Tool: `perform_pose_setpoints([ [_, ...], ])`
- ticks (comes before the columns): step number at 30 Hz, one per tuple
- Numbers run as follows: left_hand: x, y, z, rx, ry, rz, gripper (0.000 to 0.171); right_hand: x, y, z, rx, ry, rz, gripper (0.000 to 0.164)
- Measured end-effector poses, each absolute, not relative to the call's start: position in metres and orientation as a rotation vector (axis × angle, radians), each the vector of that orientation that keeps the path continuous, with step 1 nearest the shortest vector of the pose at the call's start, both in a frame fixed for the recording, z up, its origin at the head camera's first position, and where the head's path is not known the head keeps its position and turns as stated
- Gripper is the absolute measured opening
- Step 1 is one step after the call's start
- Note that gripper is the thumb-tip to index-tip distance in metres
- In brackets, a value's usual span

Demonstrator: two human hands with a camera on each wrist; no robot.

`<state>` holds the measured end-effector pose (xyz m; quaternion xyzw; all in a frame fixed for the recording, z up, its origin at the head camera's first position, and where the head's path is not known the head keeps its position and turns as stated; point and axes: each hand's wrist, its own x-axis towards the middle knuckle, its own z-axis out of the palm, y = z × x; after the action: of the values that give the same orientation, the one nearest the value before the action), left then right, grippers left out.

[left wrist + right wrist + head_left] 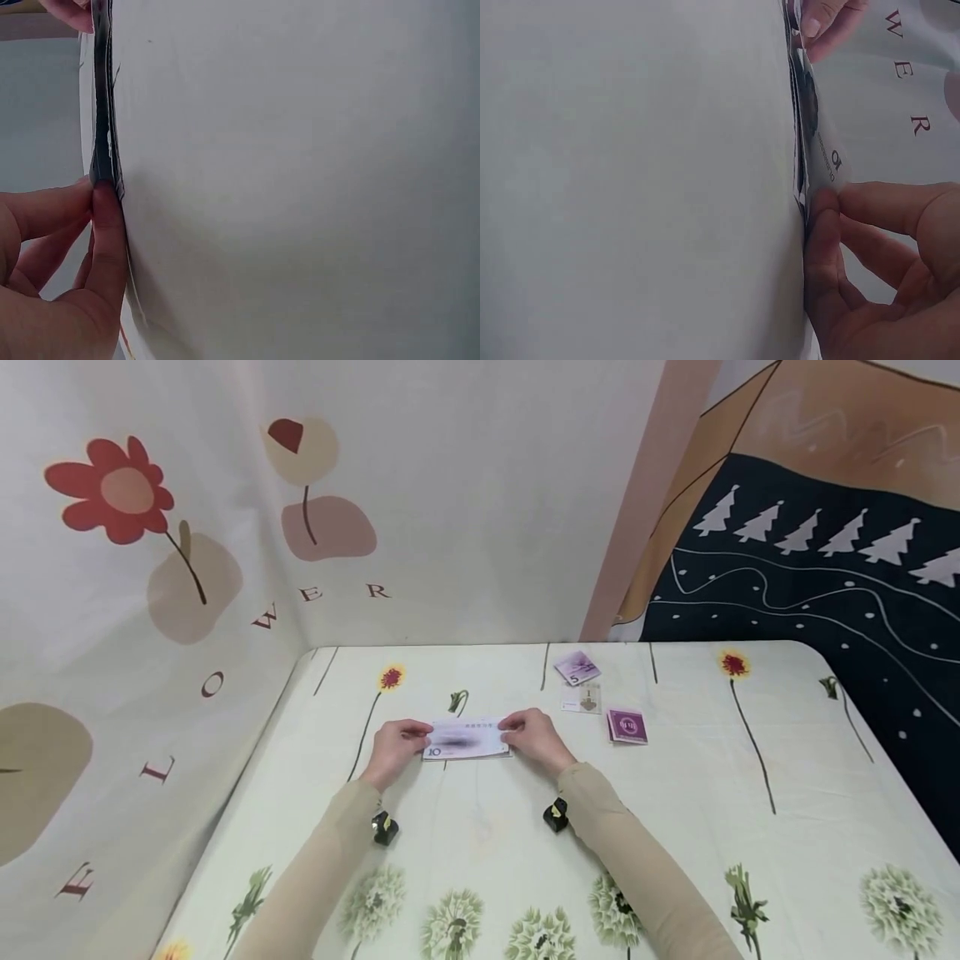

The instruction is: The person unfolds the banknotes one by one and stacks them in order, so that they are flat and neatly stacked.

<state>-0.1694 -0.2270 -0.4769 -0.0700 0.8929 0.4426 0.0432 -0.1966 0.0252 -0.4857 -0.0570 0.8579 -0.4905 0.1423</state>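
A pale purple banknote [465,737] marked 10 lies crosswise over the table, with at least one more layer under it. My left hand [393,752] pinches its left end between thumb and fingers, and my right hand [536,739] pinches the right end. In the left wrist view the notes [103,97] appear edge-on as a thin layered strip, close over the cloth, with the left hand [67,262] gripping one end. The right wrist view has slightly parted layers of the notes [821,142] between the right hand [885,262] and the other hand's fingertips.
Right of the hands lie a folded purple note [577,667] marked 5, a pale note [581,698] marked 1 partly beneath it, and a folded dark purple piece [627,727]. A flower-print cloth [675,810] covers the table; printed curtains [480,502] hang behind and at the left.
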Motion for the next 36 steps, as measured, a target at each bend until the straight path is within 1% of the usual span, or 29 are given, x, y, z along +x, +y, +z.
perform_pose_setpoints([
  [4,-0.172,-0.226,-0.476,-0.185,2.751,1.312,0.020,-0.198,0.027,-0.483,-0.147,2.456,-1.416,0.020],
  [12,-0.173,-0.226,-0.479,-0.191,2.684,1.356,0.019,-0.196,0.030,-0.482,-0.162,2.421,-1.387,0.028],
  [20,-0.171,-0.224,-0.476,-0.160,2.695,1.342,0.019,-0.191,0.037,-0.476,-0.275,2.385,-1.401,0.026],
  [28,-0.168,-0.218,-0.468,-0.113,2.727,1.293,0.020,-0.189,0.053,-0.474,-0.230,2.325,-1.496,0.028],
  [36,-0.168,-0.202,-0.463,-0.027,2.729,1.370,0.014,-0.194,0.078,-0.473,-0.170,2.315,-1.563,0.031],
])
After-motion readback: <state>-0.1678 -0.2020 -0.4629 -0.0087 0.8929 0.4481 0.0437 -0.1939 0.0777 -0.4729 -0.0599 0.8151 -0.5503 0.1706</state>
